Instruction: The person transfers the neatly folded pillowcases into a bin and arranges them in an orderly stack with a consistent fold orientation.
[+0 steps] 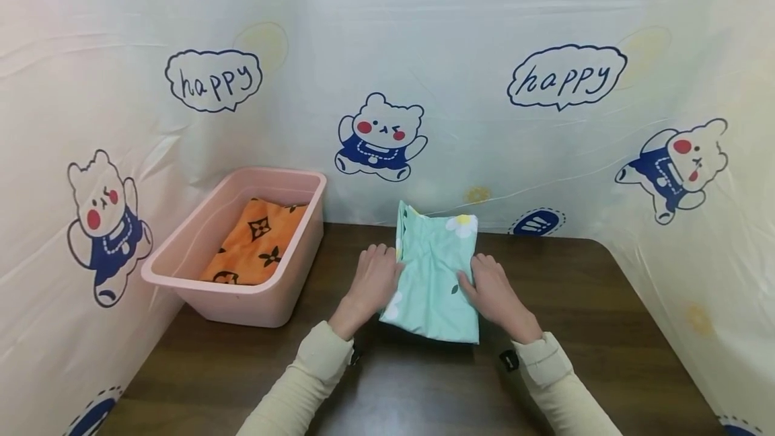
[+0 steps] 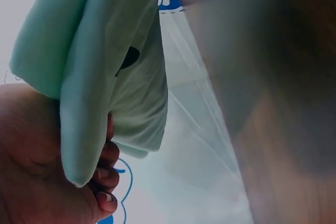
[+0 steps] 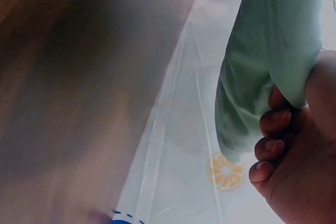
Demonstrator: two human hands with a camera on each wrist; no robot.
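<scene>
A folded mint-green cloth (image 1: 431, 281) with white flowers and a dark leaf print is held up between both hands over the brown table. My left hand (image 1: 377, 276) grips its left edge, the fingers curled beneath in the left wrist view, where the cloth (image 2: 86, 77) hangs in thick folds. On the opposite edge, my right hand (image 1: 495, 291) pinches the cloth between thumb and curled fingers. The right wrist view shows those fingers (image 3: 270, 148) under the green fabric (image 3: 273, 40). The cloth's underside is mostly hidden from the head view.
To the left, a pink plastic basin (image 1: 242, 298) stands on the table (image 1: 412, 395), with an orange cloth (image 1: 257, 241) with black motifs lying inside. A pale curtain (image 1: 460, 147) printed with cartoon bears hangs behind the table and along both sides.
</scene>
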